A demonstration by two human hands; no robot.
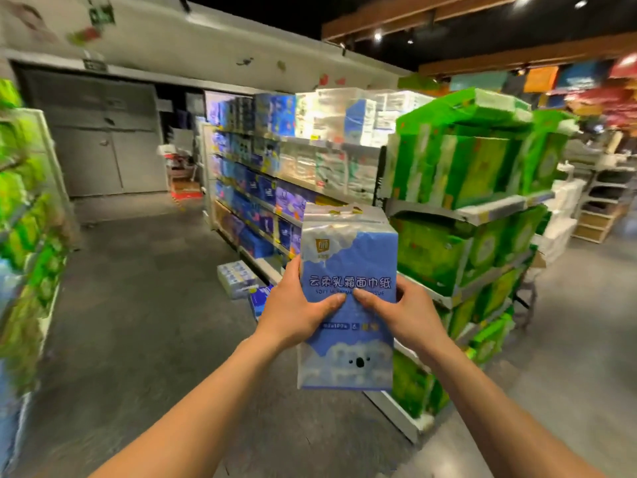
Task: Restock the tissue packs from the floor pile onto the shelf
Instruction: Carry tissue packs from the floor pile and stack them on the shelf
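Left hand (296,310) and right hand (405,310) are gripping a blue koala-print tissue pack (348,257) upright between them, thumbs pressing its front. The shelf (275,215) is waiting just beyond; the glossy wrapper is likely risking a slip while reaching.

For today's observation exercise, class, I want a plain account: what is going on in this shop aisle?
A person holds a blue tissue pack upright in mid-air, left hand and right hand gripping its sides, thumbs on the front. It is not yet on the shelf of blue stock ahead. More packs lie on the floor at that shelf's foot.
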